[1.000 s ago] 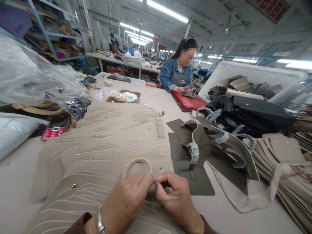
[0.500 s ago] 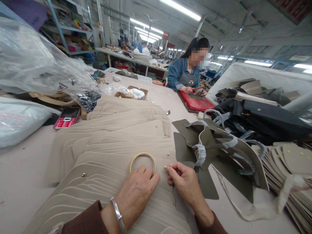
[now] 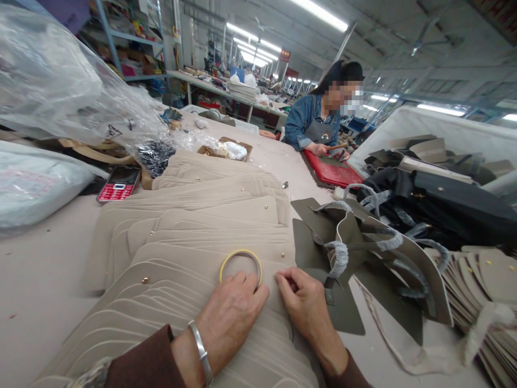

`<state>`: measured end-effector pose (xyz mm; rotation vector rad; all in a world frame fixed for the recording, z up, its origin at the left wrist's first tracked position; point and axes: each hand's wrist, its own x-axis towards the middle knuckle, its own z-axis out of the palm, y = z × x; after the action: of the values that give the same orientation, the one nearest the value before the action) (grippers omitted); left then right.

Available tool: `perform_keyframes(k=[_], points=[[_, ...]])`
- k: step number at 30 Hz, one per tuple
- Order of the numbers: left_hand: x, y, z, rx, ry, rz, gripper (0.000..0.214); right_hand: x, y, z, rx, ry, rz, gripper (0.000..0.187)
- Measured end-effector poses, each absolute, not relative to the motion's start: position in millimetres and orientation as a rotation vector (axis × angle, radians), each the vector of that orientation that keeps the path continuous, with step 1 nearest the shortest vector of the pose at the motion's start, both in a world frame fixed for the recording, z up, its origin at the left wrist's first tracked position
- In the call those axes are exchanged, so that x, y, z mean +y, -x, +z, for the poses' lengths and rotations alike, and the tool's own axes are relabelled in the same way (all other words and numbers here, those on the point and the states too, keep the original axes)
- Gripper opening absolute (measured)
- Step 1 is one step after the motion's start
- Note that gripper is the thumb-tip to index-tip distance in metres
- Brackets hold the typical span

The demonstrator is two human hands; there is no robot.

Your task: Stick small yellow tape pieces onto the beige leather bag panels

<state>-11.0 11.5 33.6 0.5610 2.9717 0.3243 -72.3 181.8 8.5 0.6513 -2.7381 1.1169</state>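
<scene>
My left hand [image 3: 234,310] lies over a fanned stack of beige leather panels [image 3: 210,231], its fingers curled through and around a ring-shaped tape roll [image 3: 240,253] with a yellow edge. Close by on the right, my right hand [image 3: 305,299] pinches thumb and forefinger together at the panels' right edge. Whatever is between those fingertips is hidden. A small gold stud [image 3: 283,255] sits on a panel just above the right fingertips, and another stud [image 3: 145,280] shows at the left.
Dark olive bag pieces [image 3: 351,258] with wrapped handles lie to the right, beside more stacked panels [image 3: 480,269]. A phone [image 3: 119,184], plastic bags [image 3: 60,91] and a small box [image 3: 226,148] are on the left and far side. Across the table, a person works on a red pad [image 3: 333,167].
The view has shifted slightly, so the scene sits further right. A gold stud seen at my right fingertips is now out of sight. My left hand stays on the tape roll.
</scene>
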Motion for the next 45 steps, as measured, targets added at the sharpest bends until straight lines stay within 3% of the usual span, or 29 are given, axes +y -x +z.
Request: perform_keyframes(k=[4, 7, 10, 15, 23, 26, 30, 37, 45], points=[[12, 11, 34, 2.986, -0.556, 0.321, 0.025, 182, 77, 10, -2.793, -0.589, 1.188, 0.014], [12, 10, 34, 2.986, -0.544, 0.351, 0.026, 189, 77, 8, -2.820, -0.321, 1.589, 0.032], [11, 10, 34, 2.980, -0.531, 0.353, 0.026, 197, 74, 4, -2.788, -0.289, 1.799, 0.028], [11, 10, 33, 2.988, -0.536, 0.336, 0.028, 195, 69, 6, -2.758, -0.701, 1.188, 0.018], [10, 9, 36, 3.020, -0.626, 0.306, 0.021, 177, 79, 15, -2.917, -0.621, 0.824, 0.012], [3, 11, 39, 3.091, -0.571, 0.276, 0.018, 182, 82, 17, -2.935, -0.553, 1.033, 0.007], [-9, 16, 38, 3.222, -0.388, 0.231, 0.018, 197, 87, 9, -2.805, -0.324, 1.551, 0.021], [-7, 24, 40, 3.295, -0.410, 0.235, 0.022, 207, 96, -4, -2.749, -0.158, 1.989, 0.024], [5, 29, 41, 3.069, -0.484, 0.288, 0.024, 208, 98, -2, -2.747, -0.119, 2.026, 0.019]])
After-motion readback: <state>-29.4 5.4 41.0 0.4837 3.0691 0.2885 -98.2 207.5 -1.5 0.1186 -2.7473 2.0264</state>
